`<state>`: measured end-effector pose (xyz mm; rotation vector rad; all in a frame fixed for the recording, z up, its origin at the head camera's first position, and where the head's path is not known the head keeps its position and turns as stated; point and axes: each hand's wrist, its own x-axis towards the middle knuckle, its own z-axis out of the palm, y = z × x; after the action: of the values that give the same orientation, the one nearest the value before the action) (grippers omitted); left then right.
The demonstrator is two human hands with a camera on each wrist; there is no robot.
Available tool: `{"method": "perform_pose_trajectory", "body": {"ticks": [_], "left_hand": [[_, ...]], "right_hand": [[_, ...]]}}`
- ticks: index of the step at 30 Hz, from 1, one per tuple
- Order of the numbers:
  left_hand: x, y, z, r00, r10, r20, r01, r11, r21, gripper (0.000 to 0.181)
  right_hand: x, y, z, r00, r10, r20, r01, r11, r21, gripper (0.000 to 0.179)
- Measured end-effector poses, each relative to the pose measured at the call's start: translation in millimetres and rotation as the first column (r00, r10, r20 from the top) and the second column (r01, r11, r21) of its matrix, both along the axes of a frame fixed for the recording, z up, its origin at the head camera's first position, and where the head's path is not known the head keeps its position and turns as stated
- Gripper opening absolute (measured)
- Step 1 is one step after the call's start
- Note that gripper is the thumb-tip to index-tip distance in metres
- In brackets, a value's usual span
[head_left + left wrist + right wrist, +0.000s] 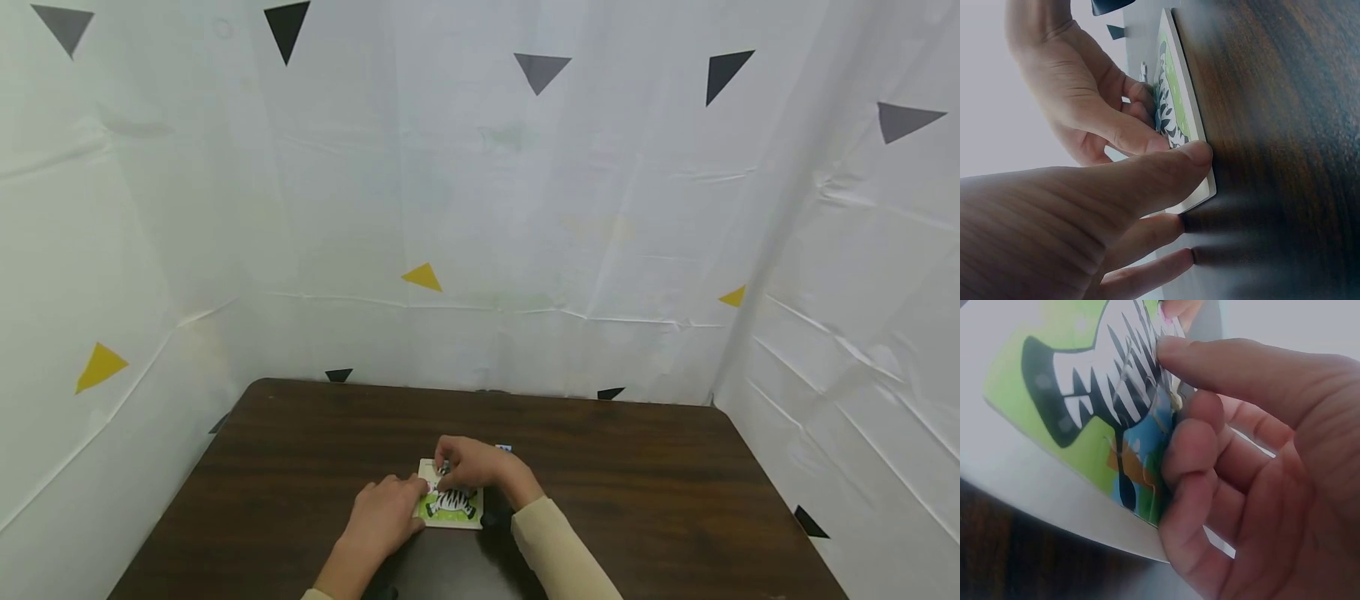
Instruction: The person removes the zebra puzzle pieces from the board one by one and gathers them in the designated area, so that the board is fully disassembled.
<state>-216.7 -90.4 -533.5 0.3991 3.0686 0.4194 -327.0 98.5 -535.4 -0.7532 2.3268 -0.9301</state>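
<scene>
A zebra puzzle board (457, 518), pale-rimmed with a green picture, lies flat on the dark table. My left hand (382, 512) holds it at its left side, the thumb (1194, 153) pressed on the near corner; two other fingertips touch the tabletop beside it in the left wrist view. Over the board's upper part, my right hand (472, 463) has its fingers curled in toward the thumb. Between them a small black-and-white puzzle piece (444, 470) shows, mostly hidden by the fingers. The zebra's striped body (1125, 359) fills much of the right wrist view.
Just behind the right wrist lies a small blue-and-white piece (504, 447). The dark brown wooden table (637, 475) reaches to white sheeting (480, 208) with grey, black and yellow triangles at the back and sides.
</scene>
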Motion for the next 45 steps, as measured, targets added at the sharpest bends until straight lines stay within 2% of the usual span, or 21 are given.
{"method": "perform_pose_trajectory", "body": {"ticks": [8,22,35,41,45], "left_hand": [[-2.4,0.1,0.5,1.0,0.002,0.016,-0.002,1.0,-0.005,0.037],[-3.9,-0.8,-2.1,1.0,0.004,0.028,-0.004,1.0,-0.012,0.038],[-4.6,-0.2,-4.1,0.999,-0.003,0.036,0.004,1.0,-0.009,0.04],[-4.4,-0.5,-4.7,1.0,-0.006,0.018,0.007,1.0,-0.008,0.039],[-3.7,-0.6,-4.9,1.0,-0.005,0.0,0.005,1.0,-0.004,0.037]], "right_hand": [[1.2,2.0,4.9,0.997,0.021,0.072,-0.018,0.999,-0.037,0.023],[2.2,3.1,0.0,1.0,-0.004,0.019,0.005,0.999,-0.054,0.023],[1.5,6.1,-6.2,1.0,0.006,-0.012,-0.006,0.999,-0.049,0.02],[1.9,8.9,-8.6,0.999,0.013,-0.039,-0.016,0.997,-0.076,0.021],[0.6,11.2,-9.6,0.999,0.03,-0.02,-0.032,0.993,-0.113,0.022]]}}
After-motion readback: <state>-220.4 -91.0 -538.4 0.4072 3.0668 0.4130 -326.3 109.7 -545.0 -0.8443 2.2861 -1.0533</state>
